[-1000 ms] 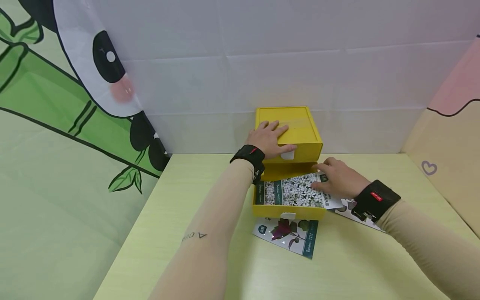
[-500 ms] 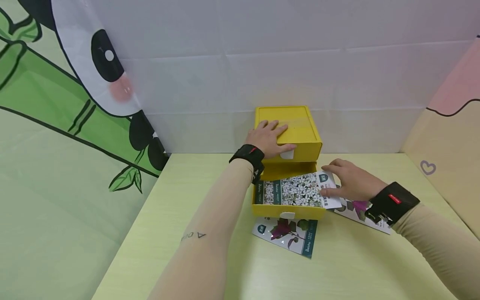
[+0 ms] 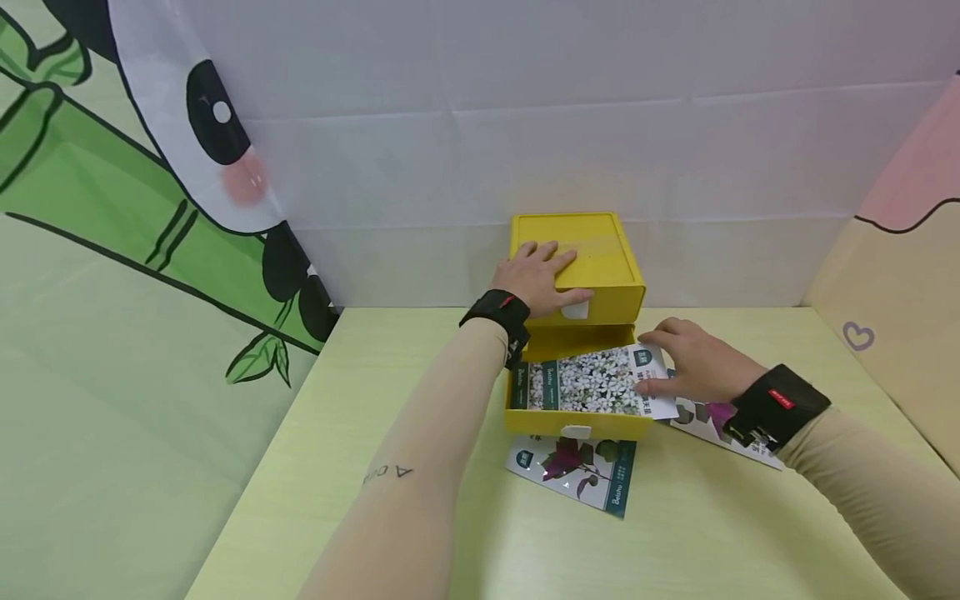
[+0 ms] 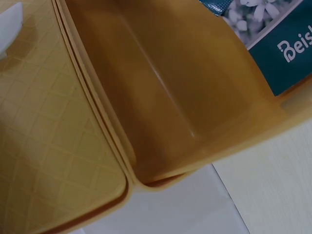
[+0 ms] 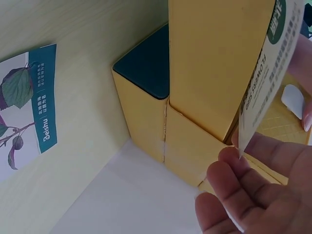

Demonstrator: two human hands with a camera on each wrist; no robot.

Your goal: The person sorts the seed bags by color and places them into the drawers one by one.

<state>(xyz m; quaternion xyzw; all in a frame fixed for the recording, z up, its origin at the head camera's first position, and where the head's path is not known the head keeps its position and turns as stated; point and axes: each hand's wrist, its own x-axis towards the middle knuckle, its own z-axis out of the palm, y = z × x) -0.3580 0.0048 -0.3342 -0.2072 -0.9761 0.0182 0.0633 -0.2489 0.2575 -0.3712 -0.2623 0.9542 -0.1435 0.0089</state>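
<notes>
A yellow drawer box (image 3: 611, 304) stands against the back wall, and its lower drawer (image 3: 536, 423) is pulled out toward me. My left hand (image 3: 532, 279) rests on the box top with spread fingers, the thumb by the white tab (image 3: 575, 311). A seed packet (image 3: 600, 382) printed with white flowers lies slanted in the drawer, its right end over the side wall. My right hand (image 3: 701, 360) pinches that end; in the right wrist view, curled fingers (image 5: 229, 183) meet the packet's corner (image 5: 273, 73). Another dark-green-banded packet (image 3: 519, 385) shows at the drawer's left.
A packet with dark red leaves (image 3: 573, 471) lies on the table (image 3: 420, 350) before the drawer. Another packet (image 3: 738, 433) lies to the right, partly beneath my right wrist. Printed cloth (image 3: 525, 150) hangs behind the table.
My right hand first drew back to the right off the flower packet's face, then took its right end. The packet has shifted slightly left. My left hand stays in place.
</notes>
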